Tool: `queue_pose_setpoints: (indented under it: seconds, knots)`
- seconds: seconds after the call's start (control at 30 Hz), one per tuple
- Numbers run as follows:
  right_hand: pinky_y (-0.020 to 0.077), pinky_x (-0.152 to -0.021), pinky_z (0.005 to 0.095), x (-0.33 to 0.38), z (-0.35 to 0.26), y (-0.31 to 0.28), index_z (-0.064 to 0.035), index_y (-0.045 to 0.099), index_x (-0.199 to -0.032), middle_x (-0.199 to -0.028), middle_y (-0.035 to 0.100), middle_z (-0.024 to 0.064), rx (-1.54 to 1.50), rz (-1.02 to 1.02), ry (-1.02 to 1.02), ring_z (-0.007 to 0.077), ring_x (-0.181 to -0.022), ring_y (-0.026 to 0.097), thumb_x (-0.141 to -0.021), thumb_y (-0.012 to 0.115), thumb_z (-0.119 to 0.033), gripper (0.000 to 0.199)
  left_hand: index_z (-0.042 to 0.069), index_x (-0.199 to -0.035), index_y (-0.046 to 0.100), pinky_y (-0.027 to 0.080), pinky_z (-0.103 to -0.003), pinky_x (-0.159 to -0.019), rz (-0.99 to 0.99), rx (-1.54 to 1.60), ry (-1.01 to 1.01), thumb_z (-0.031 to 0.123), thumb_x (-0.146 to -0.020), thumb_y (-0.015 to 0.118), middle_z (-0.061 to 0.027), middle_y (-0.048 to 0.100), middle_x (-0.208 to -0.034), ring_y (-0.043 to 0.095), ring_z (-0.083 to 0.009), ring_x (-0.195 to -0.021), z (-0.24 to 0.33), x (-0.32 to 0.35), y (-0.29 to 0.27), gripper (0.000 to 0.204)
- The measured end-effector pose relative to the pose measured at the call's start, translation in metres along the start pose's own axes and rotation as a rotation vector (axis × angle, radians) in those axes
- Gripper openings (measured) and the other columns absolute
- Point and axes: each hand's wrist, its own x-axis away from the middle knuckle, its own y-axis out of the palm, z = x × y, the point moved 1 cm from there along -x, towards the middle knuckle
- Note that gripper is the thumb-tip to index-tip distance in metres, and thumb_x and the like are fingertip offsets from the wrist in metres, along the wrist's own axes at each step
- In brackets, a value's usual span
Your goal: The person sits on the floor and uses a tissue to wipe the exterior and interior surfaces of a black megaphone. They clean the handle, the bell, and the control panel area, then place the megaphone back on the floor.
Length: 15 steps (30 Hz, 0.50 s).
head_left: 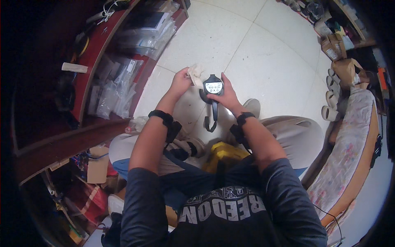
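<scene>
Pale floor tiles (263,53) fill the upper middle of the view, with the seated person's knees and dark shirt at six o'clock. At nine o'clock a dark red wooden shelf unit (92,49) holds stacks of clear plastic packets (119,84), and a small roll of pale paper lies on its top edge.

Just left of centre, toward eleven o'clock, the left hand (180,81) is clenched around a crumpled cream cloth (196,74), which touches the upper left edge of the device. That cloth looks soft and light and bunches easily in the fingers.

At centre the right hand (225,95) grasps a small black handheld device with a pale button panel (213,87), thumb along its right side, fingers behind it. A black strap (214,117) hangs from it toward six o'clock. The device seems rigid, fairly light, and smooth-cased, so probably a bit slippery; holding it by the sides, clear of the button face, looks the safest grip, and the strap offers a backup hold. Both wrists wear black bands.

At three o'clock stands a bench with a flowered cushion (349,152), with white cups (330,101) and cardboard boxes (343,68) beside it.
</scene>
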Motion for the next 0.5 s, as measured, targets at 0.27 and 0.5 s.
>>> queue_pose_setpoints:
  seconds: [0.27,0.5]
  knots:
    - [0.0428,-0.099,0.0377,-0.001,-0.014,-0.007,-0.0066,0.049,-0.133,-0.129,0.056,0.0138,-0.184,-0.03,-0.143,0.0299,-0.119,0.054,-0.065,0.087,-0.033,0.083,0.003,-0.108,0.068,0.053,-0.03,-0.08,0.009,-0.468,0.227,0.022,-0.076,0.076,-0.0131,0.065,-0.104,0.068,-0.0236,-0.09,0.011,-0.005,0.046,0.038]
    - [0.049,-0.09,0.0334,0.002,-0.028,-0.006,-0.0077,0.053,-0.127,-0.113,0.066,0.0111,-0.285,-0.003,0.061,0.0263,-0.104,0.064,-0.066,0.085,-0.028,0.072,0.011,-0.096,0.071,0.05,-0.039,-0.082,-0.04,-1.206,0.542,0.019,-0.077,0.067,-0.01,0.063,-0.097,0.061,-0.0304,-0.089,0.008,-0.001,0.063,0.021]
